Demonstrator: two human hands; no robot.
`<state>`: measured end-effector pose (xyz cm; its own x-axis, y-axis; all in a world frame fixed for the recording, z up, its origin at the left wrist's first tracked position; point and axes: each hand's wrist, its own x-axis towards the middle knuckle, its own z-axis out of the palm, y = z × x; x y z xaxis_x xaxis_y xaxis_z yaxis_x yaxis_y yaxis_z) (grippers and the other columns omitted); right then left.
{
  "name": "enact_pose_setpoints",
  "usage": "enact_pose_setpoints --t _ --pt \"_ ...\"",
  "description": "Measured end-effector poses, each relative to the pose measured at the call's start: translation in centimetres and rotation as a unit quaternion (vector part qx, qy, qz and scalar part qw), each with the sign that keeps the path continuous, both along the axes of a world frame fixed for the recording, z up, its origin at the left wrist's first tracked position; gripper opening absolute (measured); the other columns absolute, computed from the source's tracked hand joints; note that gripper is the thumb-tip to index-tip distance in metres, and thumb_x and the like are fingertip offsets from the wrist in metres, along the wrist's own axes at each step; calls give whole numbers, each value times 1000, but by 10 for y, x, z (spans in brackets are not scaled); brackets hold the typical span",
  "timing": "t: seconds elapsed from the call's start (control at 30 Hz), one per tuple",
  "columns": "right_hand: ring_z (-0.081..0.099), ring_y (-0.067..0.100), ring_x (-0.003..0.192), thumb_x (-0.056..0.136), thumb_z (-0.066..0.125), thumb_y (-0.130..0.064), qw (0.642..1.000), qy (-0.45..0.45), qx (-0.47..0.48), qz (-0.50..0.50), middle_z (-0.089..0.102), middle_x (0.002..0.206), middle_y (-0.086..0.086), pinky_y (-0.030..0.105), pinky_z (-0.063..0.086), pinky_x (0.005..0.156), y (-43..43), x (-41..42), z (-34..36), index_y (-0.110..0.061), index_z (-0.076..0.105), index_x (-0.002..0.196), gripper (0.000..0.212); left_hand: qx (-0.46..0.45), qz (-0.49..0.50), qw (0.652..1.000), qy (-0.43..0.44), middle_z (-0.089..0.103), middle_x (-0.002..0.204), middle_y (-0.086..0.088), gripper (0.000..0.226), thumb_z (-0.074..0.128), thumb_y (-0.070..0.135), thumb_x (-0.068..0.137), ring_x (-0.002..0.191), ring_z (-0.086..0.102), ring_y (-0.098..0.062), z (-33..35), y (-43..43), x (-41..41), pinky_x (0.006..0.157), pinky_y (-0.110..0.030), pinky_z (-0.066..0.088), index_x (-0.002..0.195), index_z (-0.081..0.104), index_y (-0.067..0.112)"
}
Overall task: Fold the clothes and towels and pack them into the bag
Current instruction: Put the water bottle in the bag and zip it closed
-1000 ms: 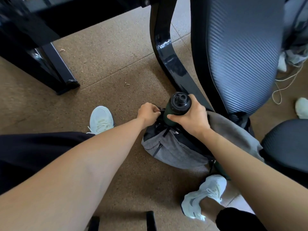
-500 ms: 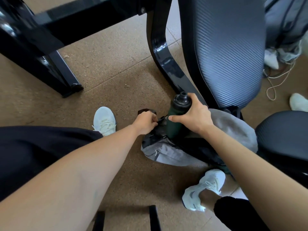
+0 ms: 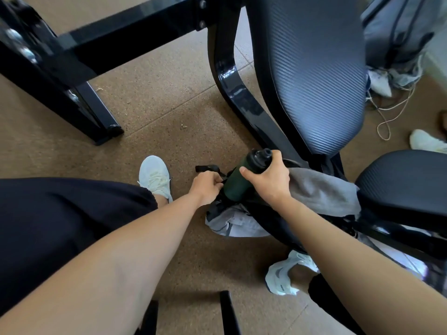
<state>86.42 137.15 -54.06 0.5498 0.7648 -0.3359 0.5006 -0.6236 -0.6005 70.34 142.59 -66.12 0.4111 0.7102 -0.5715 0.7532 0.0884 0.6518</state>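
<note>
Mid-frame on the floor, the right hand (image 3: pixel 268 182) has its fingers curled round a dark green cylindrical bottle with black cap (image 3: pixel 238 183), tilted in the mouth of the grey fabric bag (image 3: pixel 232 223); the left hand (image 3: pixel 208 189) fingers pinch its dark rim. Probably making room; next, fold the grey cloth (image 3: pixel 321 194)

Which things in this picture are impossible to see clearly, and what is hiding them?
Head view only:
- Inside of the bag: covered by the bottle and the right hand.
- Bottom of the bottle: sunk behind the bag's opening.
- What part of the bag the left hand grips: hidden under its curled fingers.
- Far end of the grey cloth: behind the chair seat.
</note>
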Motion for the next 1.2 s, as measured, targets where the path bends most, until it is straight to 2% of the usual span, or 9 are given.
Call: enact_pose_setpoints --t 0.13,0.23,0.3,0.37,0.5,0.77,0.87,1.0,1.2 --pt "59 15 96 74 86 -41 989 -76 11 130 62 109 -3 31 48 80 -7 -2 2 -24 41 112 61 -1 18 1000 4 74 110 -7 19 64 25 99 107 66 -27 3 -2 4 91 -38 53 113 73 15" --pt "60 18 105 72 88 -34 958 -50 -7 283 59 115 -3 35 51 87 -2 4 5 -22 45 122 67 -2 -15 1000 20 74 108 -8 18 64 24 98 106 67 -27 4 -1 2 87 -36 52 109 75 15" --pt "61 17 100 70 90 -38 974 -41 -3 224 60 107 -7 30 46 80 0 8 7 -22 46 118 67 -7 -16 1000 17 75 109 -8 19 64 23 98 107 67 -27 5 -1 0 91 -37 54 110 75 14" --pt "53 13 92 70 88 -48 998 -43 2 48 57 100 -8 28 41 77 -1 2 9 -20 46 113 67 1 3 1000 12 75 109 -7 19 64 23 98 107 67 -26 9 1 1 94 -38 54 111 75 13" --pt "56 26 103 69 86 -57 987 -29 -30 -155 57 103 -2 37 47 85 -7 -28 2 -20 38 107 70 32 11 999 26 75 105 -8 20 63 23 99 102 68 -27 12 3 3 90 -37 54 109 75 11" --pt "56 14 98 72 90 -38 996 -17 -34 81 56 107 -6 28 44 75 -14 -10 -5 -19 40 116 70 -7 41 999 17 76 104 -7 21 69 25 96 103 69 -24 7 -7 0 86 -30 51 111 77 13" --pt "59 17 89 69 89 -49 998 -49 -23 21 60 99 -3 30 44 69 -11 -14 -9 -18 40 105 69 -43 102 994 4 75 104 -2 23 75 22 91 103 67 -19 11 -6 2 95 -33 54 113 76 15" --pt "59 23 101 67 88 -55 997 -50 -25 -50 60 106 0 39 51 82 -8 -26 -16 -20 37 105 73 -102 196 975 -3 70 92 -1 22 81 11 83 94 68 -19 13 -15 4 92 -39 57 99 69 21" --pt "59 24 104 68 88 -54 998 -50 -29 -31 61 113 4 32 41 76 -6 -25 -21 -20 37 107 73 -193 236 952 -26 71 98 -7 36 80 8 80 91 69 -20 15 -7 12 83 -35 59 107 61 20"
